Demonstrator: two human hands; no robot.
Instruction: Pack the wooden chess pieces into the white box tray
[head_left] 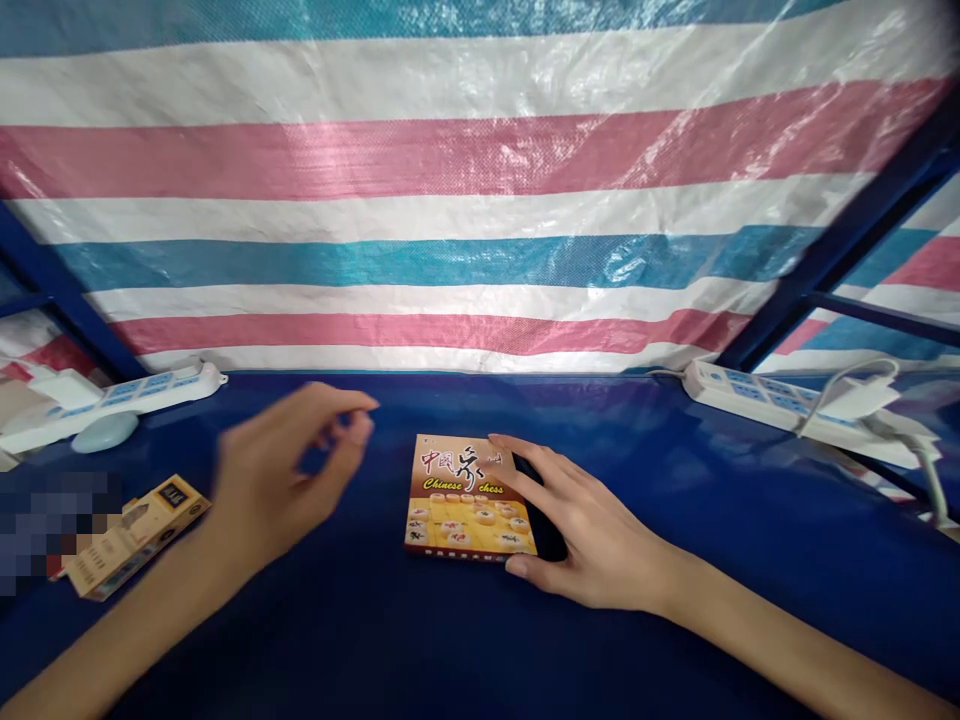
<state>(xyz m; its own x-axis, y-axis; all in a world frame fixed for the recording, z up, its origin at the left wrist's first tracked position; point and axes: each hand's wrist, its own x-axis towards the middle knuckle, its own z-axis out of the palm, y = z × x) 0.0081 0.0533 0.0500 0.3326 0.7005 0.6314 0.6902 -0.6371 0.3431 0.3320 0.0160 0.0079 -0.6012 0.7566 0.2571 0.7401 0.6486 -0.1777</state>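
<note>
A Chinese chess box (466, 500) with an orange and brown printed cover lies flat on the blue table. My right hand (577, 520) grips its right side, the thumb at the near corner and the fingertips at the far corner and over the cover. To the left of the box, my left hand (292, 470) hovers above the table, apart from the box. Its fingers are bent, with a gap between thumb and index finger, and nothing shows in them. It is slightly blurred.
A tan printed carton (139, 535) lies at the left, partly behind my left forearm, beside a pixelated patch. A left power strip (161, 390) with a pale blue rounded object (105, 432) and a right power strip (780, 395) with cables stand near the back. A striped tarp (450, 220) hangs behind.
</note>
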